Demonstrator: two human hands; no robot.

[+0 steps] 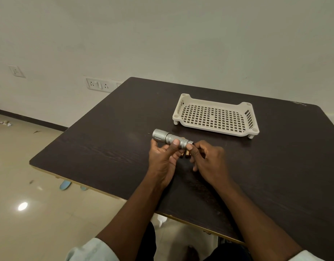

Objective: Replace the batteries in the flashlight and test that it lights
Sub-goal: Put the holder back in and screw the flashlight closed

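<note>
The silver flashlight (169, 137), knurled along its barrel with a wider ribbed head pointing left, sits above the dark table (106, 144). My left hand (163, 157) grips its barrel; my right hand (207, 159) pinches the tail end. A cream perforated tray (216, 115) lies beyond.

The flashlight (171, 138) is a short silver metal cylinder with a wider, fluted head and a knurled, ribbed body. It lies nearly level above the table, head pointing away to the left of the left hand (163, 159), which grips its body between thumb and fingers. Its tail end sits at the fingertips of the right hand (207, 159), pinched there. Just below the tail, between the two hands, the gold-coloured ends of small batteries (185, 155) show, partly hidden.
</note>
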